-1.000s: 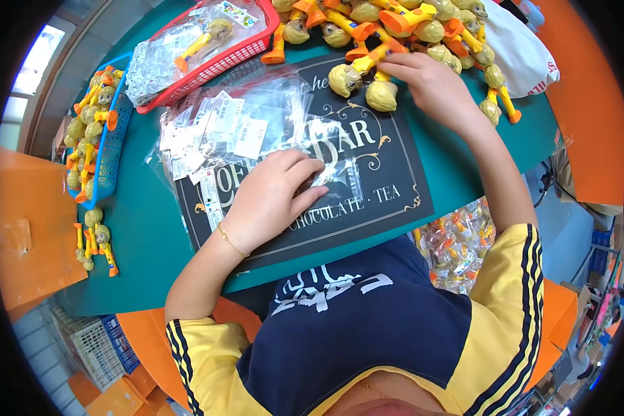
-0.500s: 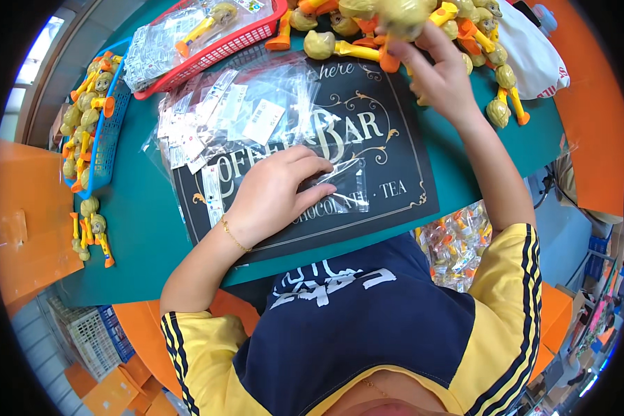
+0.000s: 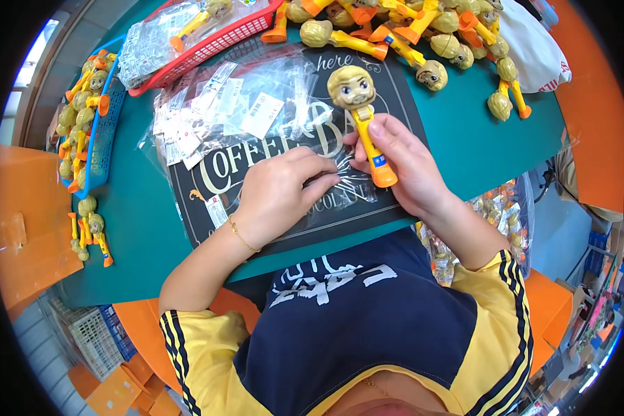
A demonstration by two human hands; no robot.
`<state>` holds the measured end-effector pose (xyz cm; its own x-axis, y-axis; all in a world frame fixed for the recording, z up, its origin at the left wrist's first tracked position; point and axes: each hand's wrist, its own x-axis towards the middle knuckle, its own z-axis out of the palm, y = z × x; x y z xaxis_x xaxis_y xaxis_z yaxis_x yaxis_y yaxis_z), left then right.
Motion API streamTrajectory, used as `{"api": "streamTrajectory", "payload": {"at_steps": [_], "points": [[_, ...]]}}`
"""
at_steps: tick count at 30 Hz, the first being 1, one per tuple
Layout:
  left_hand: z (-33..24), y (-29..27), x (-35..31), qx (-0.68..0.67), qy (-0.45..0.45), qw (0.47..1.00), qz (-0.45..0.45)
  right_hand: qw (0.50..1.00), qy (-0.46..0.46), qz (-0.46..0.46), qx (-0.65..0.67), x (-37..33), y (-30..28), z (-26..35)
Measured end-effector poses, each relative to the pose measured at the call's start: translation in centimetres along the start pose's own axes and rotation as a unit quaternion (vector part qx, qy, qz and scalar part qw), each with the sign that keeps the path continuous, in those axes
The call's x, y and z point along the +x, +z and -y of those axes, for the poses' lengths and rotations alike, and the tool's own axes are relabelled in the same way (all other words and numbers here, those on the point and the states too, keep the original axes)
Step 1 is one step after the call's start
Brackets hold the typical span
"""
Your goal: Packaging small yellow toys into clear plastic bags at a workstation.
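In my right hand [image 3: 412,166] is a yellow toy figure [image 3: 353,89] with a large golden head and an orange foot end. My thumb and fingers wrap its lower shaft, with the head pointing away from me. My left hand [image 3: 281,184] pinches the edge of a small clear plastic bag [image 3: 360,193] over the dark printed mat [image 3: 388,210]. The right fingertips are close to this bag; I cannot tell whether they touch it. Beyond the left hand lie several more clear bags with white labels [image 3: 262,114], overlapping one another.
A pile of similar toy figures [image 3: 447,45] lies at the far right beside a white bag [image 3: 534,59]. A red basket [image 3: 208,55] of clear bags stands at the far left, near a blue basket [image 3: 105,149] of figures. Bagged figures [image 3: 509,222] sit below the green table's [image 3: 139,243] edge.
My right hand has come back from the far pile toward me, bringing a toy figure near the left hand. The left hand stays nearly in place, still pinching the bag.
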<state>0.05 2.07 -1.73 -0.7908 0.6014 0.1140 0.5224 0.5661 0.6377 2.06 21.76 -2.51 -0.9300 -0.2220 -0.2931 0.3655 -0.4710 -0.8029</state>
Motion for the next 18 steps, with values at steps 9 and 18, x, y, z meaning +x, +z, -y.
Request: {"api": "streamTrajectory", "payload": {"at_steps": [9,18], "points": [[0.4,-0.9,0.1,-0.184,-0.089,0.979,0.011,0.998,-0.015,0.024,-0.049,-0.3,-0.9,-0.2],[0.3,-0.7,0.0,-0.266,-0.105,0.958,-0.026,0.66,-0.293,0.033,-0.691,-3.1,-3.9,6.2]]}}
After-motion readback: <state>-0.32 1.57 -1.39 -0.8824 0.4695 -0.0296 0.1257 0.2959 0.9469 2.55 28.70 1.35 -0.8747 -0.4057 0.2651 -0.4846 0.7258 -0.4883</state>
